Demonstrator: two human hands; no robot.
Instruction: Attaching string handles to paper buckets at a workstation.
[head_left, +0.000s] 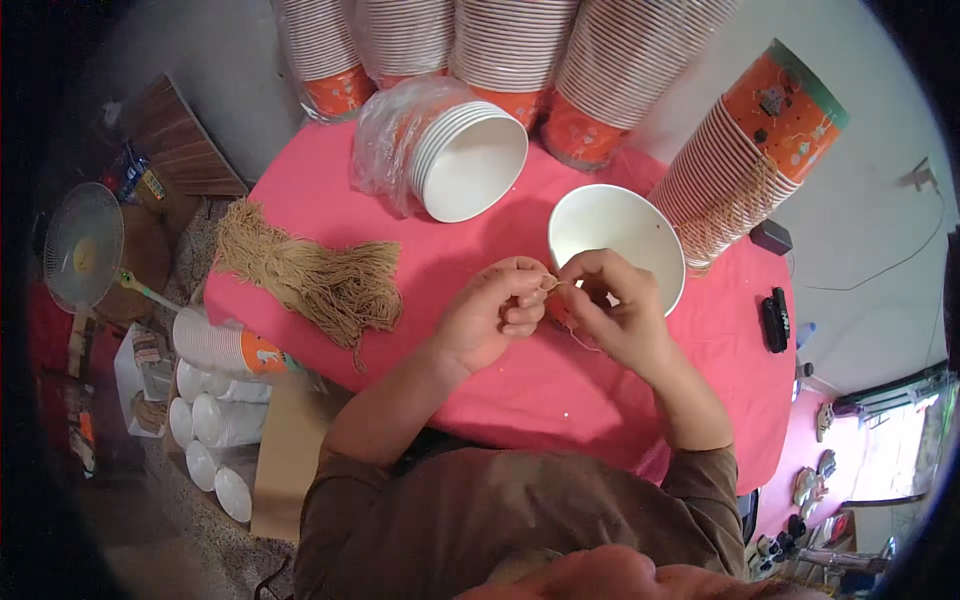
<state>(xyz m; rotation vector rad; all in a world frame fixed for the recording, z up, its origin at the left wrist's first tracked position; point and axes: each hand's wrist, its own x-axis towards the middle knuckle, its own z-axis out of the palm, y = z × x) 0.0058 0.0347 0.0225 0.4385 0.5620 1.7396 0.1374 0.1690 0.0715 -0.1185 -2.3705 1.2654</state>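
Both hands meet over the near rim of a single paper bucket (650,230), which shows its white inside. Between my fingertips runs a thin tan cord (556,284); a loose end hangs below. My left hand (492,312) is closed, pinching the cord between thumb and forefinger. Thumb and fingers of my right hand (622,305) pinch the same cord from the other side. Whether the cord is knotted or joined to the bucket is too small to tell. Left of my hands lies a thick bundle of tan cords (320,280).
Nested white buckets (475,165) in clear plastic lie beyond my hands. Tall wrapped stacks (510,50) stand at the back. An orange-patterned stack with cords (735,175) leans right, near a black object (775,320). A cardboard box (290,460) and a fan (85,245) are at left.
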